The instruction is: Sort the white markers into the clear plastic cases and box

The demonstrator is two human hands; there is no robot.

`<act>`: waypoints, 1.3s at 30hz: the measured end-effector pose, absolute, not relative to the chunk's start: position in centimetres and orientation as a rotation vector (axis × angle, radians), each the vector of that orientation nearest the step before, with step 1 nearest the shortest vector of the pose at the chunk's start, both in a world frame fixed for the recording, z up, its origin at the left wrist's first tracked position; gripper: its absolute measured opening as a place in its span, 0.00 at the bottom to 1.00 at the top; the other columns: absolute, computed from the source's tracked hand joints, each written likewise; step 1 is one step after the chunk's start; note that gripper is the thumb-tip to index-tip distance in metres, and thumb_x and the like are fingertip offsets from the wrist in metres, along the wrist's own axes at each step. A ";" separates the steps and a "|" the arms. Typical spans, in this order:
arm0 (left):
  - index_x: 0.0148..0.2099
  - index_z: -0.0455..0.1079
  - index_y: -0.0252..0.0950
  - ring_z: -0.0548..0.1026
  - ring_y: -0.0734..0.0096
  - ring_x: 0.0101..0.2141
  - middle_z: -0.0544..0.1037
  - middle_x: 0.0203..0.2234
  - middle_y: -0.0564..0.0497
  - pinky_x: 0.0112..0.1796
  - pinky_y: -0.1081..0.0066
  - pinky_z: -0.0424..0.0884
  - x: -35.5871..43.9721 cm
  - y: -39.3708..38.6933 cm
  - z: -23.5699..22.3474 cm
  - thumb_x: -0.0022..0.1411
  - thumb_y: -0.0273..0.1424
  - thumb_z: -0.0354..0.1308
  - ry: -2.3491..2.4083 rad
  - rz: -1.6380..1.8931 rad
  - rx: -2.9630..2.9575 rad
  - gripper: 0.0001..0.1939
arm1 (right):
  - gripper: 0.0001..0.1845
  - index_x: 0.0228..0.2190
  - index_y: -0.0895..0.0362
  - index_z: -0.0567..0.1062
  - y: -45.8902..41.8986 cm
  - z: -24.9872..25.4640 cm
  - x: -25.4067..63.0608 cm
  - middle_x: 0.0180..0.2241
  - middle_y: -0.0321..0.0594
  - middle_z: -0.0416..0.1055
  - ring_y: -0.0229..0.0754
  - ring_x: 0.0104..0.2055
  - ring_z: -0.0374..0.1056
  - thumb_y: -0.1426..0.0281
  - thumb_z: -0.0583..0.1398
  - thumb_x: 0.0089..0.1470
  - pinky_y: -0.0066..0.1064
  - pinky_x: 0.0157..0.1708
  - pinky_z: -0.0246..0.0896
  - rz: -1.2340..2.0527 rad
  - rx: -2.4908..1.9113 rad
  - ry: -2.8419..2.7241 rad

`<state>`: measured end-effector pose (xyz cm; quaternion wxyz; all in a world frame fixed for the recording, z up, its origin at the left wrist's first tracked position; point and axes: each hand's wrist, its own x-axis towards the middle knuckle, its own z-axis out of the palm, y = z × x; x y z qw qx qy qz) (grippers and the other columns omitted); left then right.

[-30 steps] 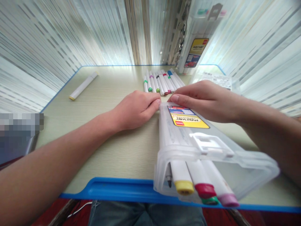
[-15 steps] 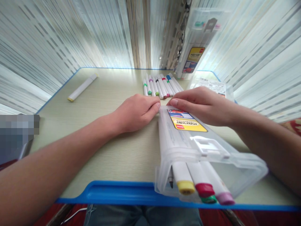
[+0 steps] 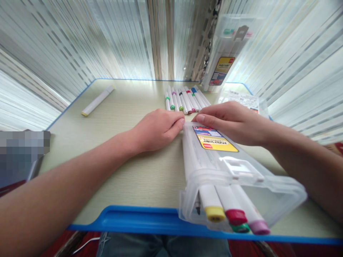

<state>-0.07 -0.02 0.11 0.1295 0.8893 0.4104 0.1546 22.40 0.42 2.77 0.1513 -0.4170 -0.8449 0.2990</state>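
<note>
A clear plastic marker case [image 3: 193, 151] with a yellow and blue label lies on its side, its open end toward me at the table's near edge. Several white markers poke out of that mouth, among them a yellow-capped marker [image 3: 214, 213], a red-capped one [image 3: 236, 216] and a purple-capped one [image 3: 259, 226]. My right hand [image 3: 232, 119] grips the far end, thumb on top; its other fingers are partly hidden. My left hand [image 3: 160, 129] is closed at the far left corner, thumb against the case, fingertips out of sight. Beyond both hands lies a row of white markers [image 3: 184, 100].
One yellow-ended marker [image 3: 98, 101] lies at the table's far left. Another marker case [image 3: 221, 66] stands upright at the back, beside a clear lid-like piece [image 3: 242, 100]. The table [image 3: 139, 178] has a raised blue rim [image 3: 139, 218]. Striped curtains [image 3: 120, 43] hang behind.
The whole view has shifted slightly, so everything sits a little lower and further right. Both hands keep their place at the case, and the markers stay in its mouth.
</note>
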 end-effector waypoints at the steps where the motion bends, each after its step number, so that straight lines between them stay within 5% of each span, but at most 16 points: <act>1: 0.34 0.70 0.35 0.71 0.70 0.28 0.78 0.29 0.48 0.30 0.71 0.62 -0.1 0.0 0.1 0.71 0.33 0.44 1.194 0.449 2.585 0.17 | 0.26 0.25 0.56 0.72 0.4 2.7 22.4 0.23 0.37 0.66 0.39 0.27 0.59 0.50 0.54 0.64 0.33 0.28 0.51 0.857 -1.194 -2.424; 39: 0.35 0.70 0.36 0.73 0.69 0.29 0.78 0.30 0.48 0.33 0.70 0.65 -0.2 0.1 -0.1 0.72 0.33 0.44 1.203 0.442 2.591 0.16 | 0.23 0.27 0.56 0.75 0.5 2.4 22.5 0.24 0.37 0.68 0.39 0.27 0.60 0.54 0.53 0.65 0.32 0.27 0.52 0.854 -1.195 -2.438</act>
